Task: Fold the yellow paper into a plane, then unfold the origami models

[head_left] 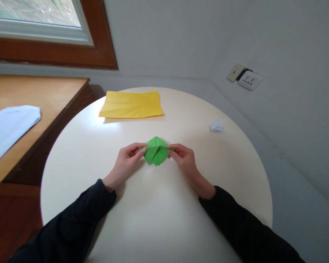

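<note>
I have my left grip (127, 157) and right grip (184, 156) pinched on opposite sides of the green folded paper (160, 156) between them. Even, light pressure should best protect its creases

Brown-framed window (44, 31), pale walls (164, 40)

Folded paper (157, 155): bright green throughout. Creased sheet (133, 105): warm yellow, fine crease lines across it. Small folded piece (217, 126): white. Round table (159, 223): cream-white, plain, with a pale glare. Sleeves (71, 215): solid black. Desk (35, 89): light orange-brown. Item on desk (13, 128): pale blue-white, faintly lined. Outer window frame (105, 44): reddish brown; inner frame (44, 33): greyish white. Wall (164, 40): pale grey-white. Wall plate (235, 72): beige. Socket (251, 80): white, dotted and slotted dark. Floor (11, 219): dark red-brown.
</note>
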Demonstrator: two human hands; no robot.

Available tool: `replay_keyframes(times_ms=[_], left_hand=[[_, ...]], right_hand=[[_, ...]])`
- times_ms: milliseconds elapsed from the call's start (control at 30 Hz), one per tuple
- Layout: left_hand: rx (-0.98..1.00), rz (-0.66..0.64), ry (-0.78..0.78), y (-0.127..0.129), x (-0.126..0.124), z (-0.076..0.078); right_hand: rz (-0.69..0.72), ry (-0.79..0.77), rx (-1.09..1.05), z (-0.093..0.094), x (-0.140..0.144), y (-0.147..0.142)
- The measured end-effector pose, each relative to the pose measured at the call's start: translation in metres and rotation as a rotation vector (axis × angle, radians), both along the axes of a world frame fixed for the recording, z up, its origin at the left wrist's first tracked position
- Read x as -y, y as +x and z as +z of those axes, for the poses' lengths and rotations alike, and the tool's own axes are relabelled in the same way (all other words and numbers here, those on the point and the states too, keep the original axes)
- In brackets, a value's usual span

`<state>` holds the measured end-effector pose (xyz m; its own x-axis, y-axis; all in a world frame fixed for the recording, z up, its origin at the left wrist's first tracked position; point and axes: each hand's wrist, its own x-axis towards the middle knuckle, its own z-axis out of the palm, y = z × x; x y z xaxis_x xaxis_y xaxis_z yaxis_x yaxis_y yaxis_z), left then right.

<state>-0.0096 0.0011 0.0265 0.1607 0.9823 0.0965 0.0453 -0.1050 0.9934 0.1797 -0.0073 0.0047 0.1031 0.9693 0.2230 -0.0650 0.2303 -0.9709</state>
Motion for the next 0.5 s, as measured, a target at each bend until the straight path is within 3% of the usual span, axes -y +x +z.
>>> replay_keyframes(times_ms=[300, 500], left_hand=[[-0.060, 0.063, 0.006, -0.0004, -0.0012, -0.0013], [0.039, 0.042, -0.123, 0.0019, 0.0007, 0.0012]], right_hand=[[0.024, -0.052, 0.001, -0.0008, -0.0003, 0.0003], [0.032, -0.081, -0.037, -0.0073, -0.0023, 0.0018]])
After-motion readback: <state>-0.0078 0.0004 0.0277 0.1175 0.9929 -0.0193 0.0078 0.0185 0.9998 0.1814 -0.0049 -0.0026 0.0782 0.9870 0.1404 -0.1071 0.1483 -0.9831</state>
